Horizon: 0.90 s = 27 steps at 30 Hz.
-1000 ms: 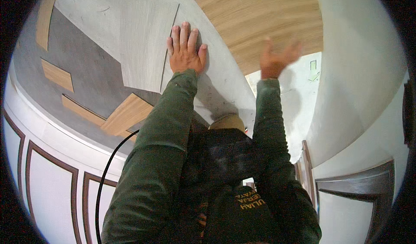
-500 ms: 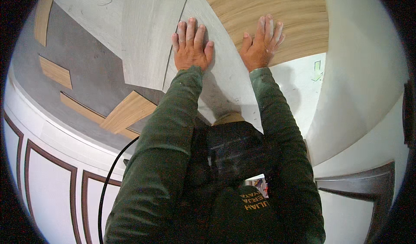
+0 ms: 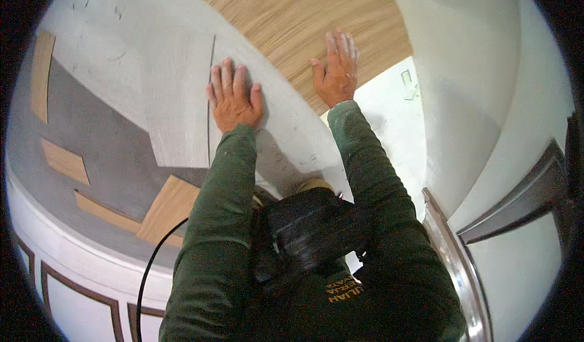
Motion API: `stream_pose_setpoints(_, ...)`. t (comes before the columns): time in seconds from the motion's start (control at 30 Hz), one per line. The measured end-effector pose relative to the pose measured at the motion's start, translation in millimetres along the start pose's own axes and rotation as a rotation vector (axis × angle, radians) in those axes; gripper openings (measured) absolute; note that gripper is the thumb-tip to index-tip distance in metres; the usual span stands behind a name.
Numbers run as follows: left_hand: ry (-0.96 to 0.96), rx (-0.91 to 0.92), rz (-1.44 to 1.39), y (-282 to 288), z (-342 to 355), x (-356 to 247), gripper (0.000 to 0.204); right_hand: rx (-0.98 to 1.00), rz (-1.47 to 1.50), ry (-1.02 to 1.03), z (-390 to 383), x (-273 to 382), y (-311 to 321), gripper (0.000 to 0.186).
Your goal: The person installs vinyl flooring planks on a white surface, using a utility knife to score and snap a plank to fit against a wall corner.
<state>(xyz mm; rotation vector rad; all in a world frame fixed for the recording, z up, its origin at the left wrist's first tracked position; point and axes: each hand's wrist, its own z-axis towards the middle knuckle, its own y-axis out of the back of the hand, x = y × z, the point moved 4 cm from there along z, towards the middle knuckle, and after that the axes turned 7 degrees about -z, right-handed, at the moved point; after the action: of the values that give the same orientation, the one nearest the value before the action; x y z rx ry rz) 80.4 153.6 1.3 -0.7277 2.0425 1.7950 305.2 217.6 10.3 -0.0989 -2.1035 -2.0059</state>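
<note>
In the head view, both bare hands are laid out flat with the palms down and the fingers stretched out, and they hold nothing. The left hand (image 3: 234,102) is at the long right edge of a pale grey sheet (image 3: 179,105), with its little finger by that edge and its thumb out over the pale floor (image 3: 286,141). The right hand (image 3: 336,71) is on a big wood-look sheet (image 3: 274,13), near the slanted lower end of it, and there are white marks on its fingers. I can't tell how hard the hands push. The big wood-look sheet is at the top, right of the pale grey sheet, and a strip of pale floor runs between the two. Just past its lower end is a green mark (image 3: 409,85) on the white floor. A curved white wall (image 3: 462,50) goes up on the right side. To the left is darker grey floor (image 3: 109,117). On it lie a long wood strip (image 3: 42,77), a short wood piece (image 3: 65,161), a thin wood strip (image 3: 108,211) and a wider wood piece (image 3: 167,208). A black cable (image 3: 144,281) bends down beside the left green sleeve (image 3: 213,226), in front of white panels (image 3: 82,305) with brown frames.
</note>
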Motion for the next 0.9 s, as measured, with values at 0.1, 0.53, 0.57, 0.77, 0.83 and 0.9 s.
stream_pose_setpoints(0.1,-0.021,-0.023,0.014,-3.3,-3.2,-1.0,0.053,-0.111,-0.067,-0.130,9.2,-55.9,10.1,0.061)
stream_pose_setpoints(0.53,-0.069,-0.009,0.120,-4.9,4.3,-6.9,0.054,-0.122,-0.055,-0.203,27.0,-117.8,18.2,0.064)
stream_pose_setpoints(0.57,-0.074,-0.008,0.126,-4.9,3.1,-7.4,0.054,-0.111,-0.058,-0.212,25.5,-118.3,18.6,0.065)
stream_pose_setpoints(0.77,-0.099,-0.024,0.130,-5.5,0.9,-7.2,0.053,-0.143,-0.065,-0.220,30.7,-118.0,24.2,0.063)
stream_pose_setpoints(0.83,-0.095,-0.022,0.132,-3.6,1.6,-8.1,0.053,-0.187,-0.071,-0.226,34.9,-116.3,24.7,0.061)
stream_pose_setpoints(0.9,-0.090,-0.017,0.130,-3.2,1.9,-8.6,0.052,-0.176,-0.073,-0.266,30.9,-115.3,22.6,0.058)
